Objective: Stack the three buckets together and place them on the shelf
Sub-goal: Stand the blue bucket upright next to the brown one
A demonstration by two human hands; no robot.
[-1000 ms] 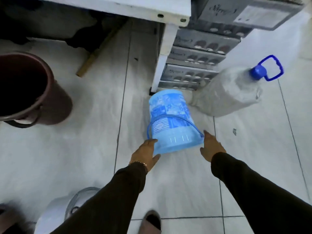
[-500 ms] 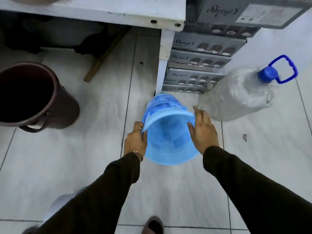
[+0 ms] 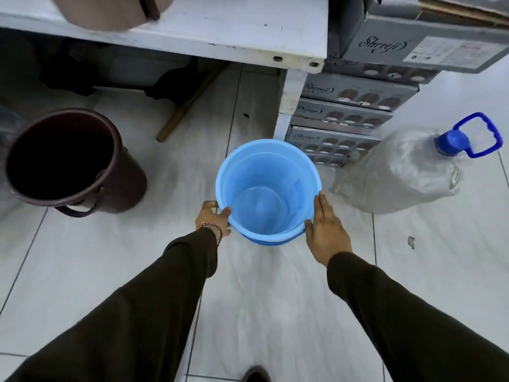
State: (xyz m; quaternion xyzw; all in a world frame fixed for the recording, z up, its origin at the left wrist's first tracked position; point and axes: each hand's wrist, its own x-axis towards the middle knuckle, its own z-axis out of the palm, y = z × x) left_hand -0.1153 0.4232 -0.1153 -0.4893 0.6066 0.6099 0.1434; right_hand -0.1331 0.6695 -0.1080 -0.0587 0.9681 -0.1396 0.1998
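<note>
Both hands, left (image 3: 213, 217) and right (image 3: 326, 232), clamp the blue bucket (image 3: 268, 188) rim; looks light, thin, flexy plastic, so grip opposite sides.

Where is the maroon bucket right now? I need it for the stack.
In the head view, the maroon bucket stands upright on the floor at far left, below the white shelf, apart from the blue bucket.

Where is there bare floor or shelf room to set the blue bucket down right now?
Bare floor lies between the blue bucket and the maroon bucket, and in front of the big bottle. The white shelf top is bare right of the brown object. It is crowded by the stacked boxes.
</note>
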